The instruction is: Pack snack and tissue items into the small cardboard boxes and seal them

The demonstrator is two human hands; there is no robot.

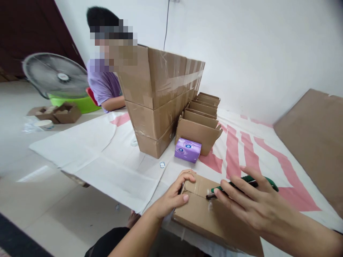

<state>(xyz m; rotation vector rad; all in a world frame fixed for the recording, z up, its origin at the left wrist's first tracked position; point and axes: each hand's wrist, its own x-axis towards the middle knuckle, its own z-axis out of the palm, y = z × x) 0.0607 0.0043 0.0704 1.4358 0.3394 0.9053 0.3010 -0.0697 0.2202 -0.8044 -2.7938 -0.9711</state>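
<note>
A closed cardboard box (pixel 198 217) lies in front of me at the table's near edge, with a taped seam across its top. My left hand (pixel 173 194) grips its left end, thumb on the top face and fingers curled over the far corner. Held in my right hand (pixel 249 201) is a green utility knife (pixel 272 183). Its dark tip meets the box top near the seam; whether the blade is in the tape I cannot tell. My right fingers cover the knife's middle, and my right forearm crosses over the box's right part.
Beyond the box sits a purple tissue pack (pixel 187 150), against a row of open cardboard boxes (pixel 197 128). A tall stack of taped boxes (pixel 166 85) stands left of them. A person in a purple shirt (pixel 104 84) sits behind it. A fan (pixel 59 76) stands far left.
</note>
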